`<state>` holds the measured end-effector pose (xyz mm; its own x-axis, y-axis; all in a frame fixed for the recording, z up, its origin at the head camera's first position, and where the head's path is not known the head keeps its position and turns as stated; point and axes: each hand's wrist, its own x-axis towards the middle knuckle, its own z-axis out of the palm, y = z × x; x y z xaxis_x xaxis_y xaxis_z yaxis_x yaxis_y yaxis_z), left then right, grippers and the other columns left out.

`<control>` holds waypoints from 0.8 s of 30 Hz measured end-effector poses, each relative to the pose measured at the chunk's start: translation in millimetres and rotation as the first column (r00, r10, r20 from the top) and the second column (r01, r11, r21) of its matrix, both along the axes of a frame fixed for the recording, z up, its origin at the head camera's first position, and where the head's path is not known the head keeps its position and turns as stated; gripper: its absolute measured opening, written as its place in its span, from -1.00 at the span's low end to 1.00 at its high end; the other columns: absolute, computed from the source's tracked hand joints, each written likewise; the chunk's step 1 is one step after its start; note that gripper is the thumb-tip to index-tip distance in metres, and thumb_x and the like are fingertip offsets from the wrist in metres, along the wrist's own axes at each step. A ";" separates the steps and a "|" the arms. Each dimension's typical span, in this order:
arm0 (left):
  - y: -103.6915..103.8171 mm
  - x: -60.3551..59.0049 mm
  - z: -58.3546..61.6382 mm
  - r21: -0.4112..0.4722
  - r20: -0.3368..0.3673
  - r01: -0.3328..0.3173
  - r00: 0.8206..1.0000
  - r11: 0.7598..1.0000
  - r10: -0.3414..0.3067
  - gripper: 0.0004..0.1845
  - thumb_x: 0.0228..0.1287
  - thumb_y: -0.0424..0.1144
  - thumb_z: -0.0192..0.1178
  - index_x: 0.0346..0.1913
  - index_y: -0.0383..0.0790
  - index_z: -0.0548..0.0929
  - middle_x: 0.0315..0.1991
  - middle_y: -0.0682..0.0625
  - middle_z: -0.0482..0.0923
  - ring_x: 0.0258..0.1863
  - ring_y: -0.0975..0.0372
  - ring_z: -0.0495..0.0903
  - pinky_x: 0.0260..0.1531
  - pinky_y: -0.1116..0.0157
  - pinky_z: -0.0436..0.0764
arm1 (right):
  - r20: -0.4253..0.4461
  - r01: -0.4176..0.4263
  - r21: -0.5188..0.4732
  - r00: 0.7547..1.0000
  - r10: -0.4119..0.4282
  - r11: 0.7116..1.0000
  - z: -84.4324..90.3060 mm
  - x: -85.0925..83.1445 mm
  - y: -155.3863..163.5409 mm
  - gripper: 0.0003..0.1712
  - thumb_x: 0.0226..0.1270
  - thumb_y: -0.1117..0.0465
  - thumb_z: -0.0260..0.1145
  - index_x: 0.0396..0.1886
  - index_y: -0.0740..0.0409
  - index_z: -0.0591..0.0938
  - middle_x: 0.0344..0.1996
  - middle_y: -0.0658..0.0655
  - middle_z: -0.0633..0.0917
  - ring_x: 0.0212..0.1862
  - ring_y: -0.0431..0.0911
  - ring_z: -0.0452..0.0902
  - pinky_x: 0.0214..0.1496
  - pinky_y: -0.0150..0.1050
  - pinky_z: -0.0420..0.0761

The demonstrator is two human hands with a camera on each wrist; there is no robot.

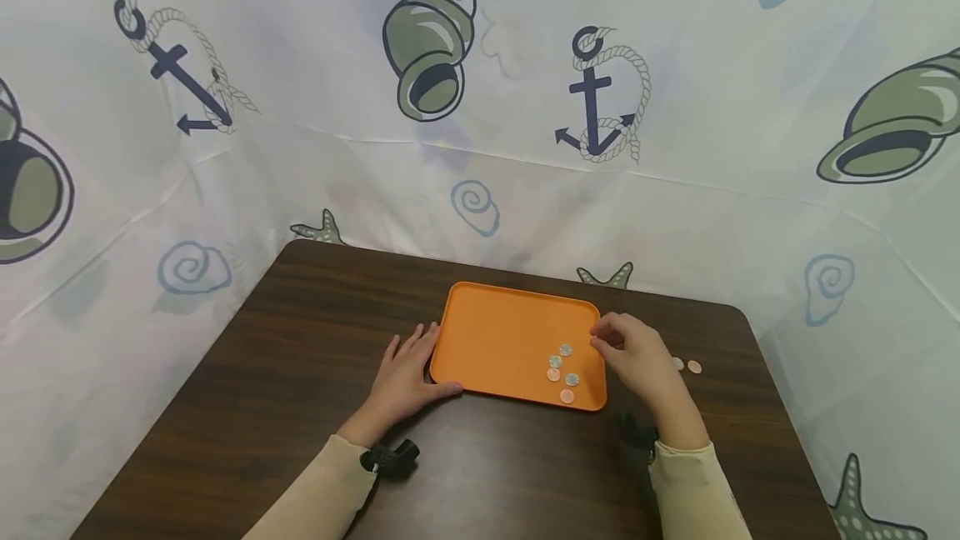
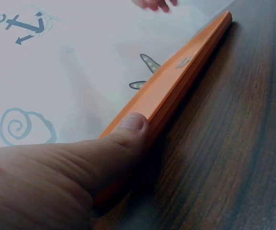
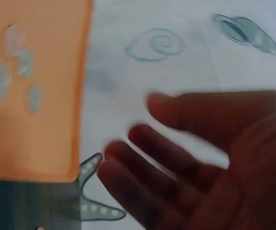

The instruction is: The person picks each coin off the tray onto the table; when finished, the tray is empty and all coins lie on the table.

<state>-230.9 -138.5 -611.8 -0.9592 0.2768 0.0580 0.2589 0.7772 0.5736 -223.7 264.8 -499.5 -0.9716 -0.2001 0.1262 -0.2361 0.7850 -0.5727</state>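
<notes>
At the near edge of the table (image 1: 225, 407), left hand (image 1: 405, 377) lies flat, fingers straight, thumb pressed on the tray (image 1: 502, 340) at its left rim. Tray's long axis runs left-right. Four coins (image 1: 562, 373) lie in its right near corner. Right hand (image 1: 637, 357) hovers just right of them, fingers loosely curled, holding nothing visible. Two more coins (image 1: 687, 366) lie on the table beyond that hand.

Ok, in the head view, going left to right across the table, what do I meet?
Left hand → orange tray → the coins in the tray → right hand → two coins on the table.
</notes>
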 end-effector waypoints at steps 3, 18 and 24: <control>1.0 0.0 0.1 0.009 0.005 0.006 1.000 1.000 -0.006 0.32 0.17 0.44 0.51 0.79 -0.14 0.10 0.78 -0.08 0.09 0.80 -0.04 0.02 0.76 -0.26 -0.25 | 0.061 -0.164 0.087 0.985 0.159 0.983 -12.6 -1.4 -4.1 -0.78 0.45 0.32 0.51 0.03 0.07 0.77 -0.05 0.12 0.77 -0.07 -0.02 0.76 -0.03 -0.06 0.85; -2.1 -0.9 -6.0 -0.002 -0.017 0.007 1.000 1.000 -0.007 0.32 0.15 0.48 0.48 0.79 -0.11 0.11 0.78 -0.04 0.09 0.80 -0.03 0.03 0.76 -0.26 -0.24 | 0.089 -0.343 0.289 0.939 0.331 0.894 -49.7 -9.2 -12.1 -0.77 0.31 0.31 0.62 -0.10 -0.02 0.80 -0.23 -0.06 0.69 -0.30 -0.28 0.55 -0.24 -0.32 0.67; -1.3 -0.6 -3.1 -0.003 -0.012 0.008 1.000 1.000 -0.008 0.32 0.15 0.48 0.49 0.79 -0.12 0.11 0.78 -0.04 0.09 0.81 -0.03 0.02 0.76 -0.27 -0.25 | 0.095 -0.301 0.344 0.954 0.286 0.889 -53.2 -12.2 -16.9 -0.78 0.31 0.32 0.61 -0.16 -0.03 0.78 -0.26 -0.13 0.63 -0.34 -0.28 0.49 -0.26 -0.35 0.62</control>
